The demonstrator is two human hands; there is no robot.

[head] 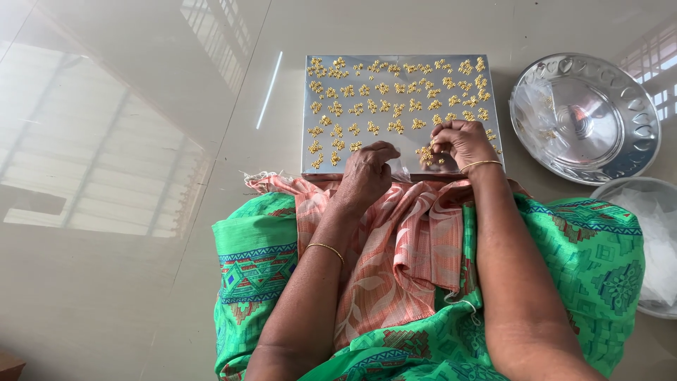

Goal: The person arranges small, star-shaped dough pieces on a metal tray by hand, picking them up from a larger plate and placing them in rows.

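I am looking down at a flat steel tray [402,159] lying on the polished floor just beyond the lap, its long axis running from nine o'clock to three o'clock. Small gold-coloured pieces [395,88] are lying across it in loose rows, and a denser little heap [425,155] is sitting near the tray's near edge, at about six o'clock on it.

The right hand [462,141] is hovering right over that heap, fingertips pinched together; I cannot tell whether a piece is caught between them, since they are too small to make out. The left hand [368,171] is resting at the tray's near edge, around seven o'clock, fingers curled inward, touching what looks like a bit of clear plastic [396,168]. Both wrists are wearing thin gold bangles.

At two o'clock from the tray, a round embossed steel plate [635,92] is sitting apart on the floor. A pale basin [620,189] is showing at three o'clock.
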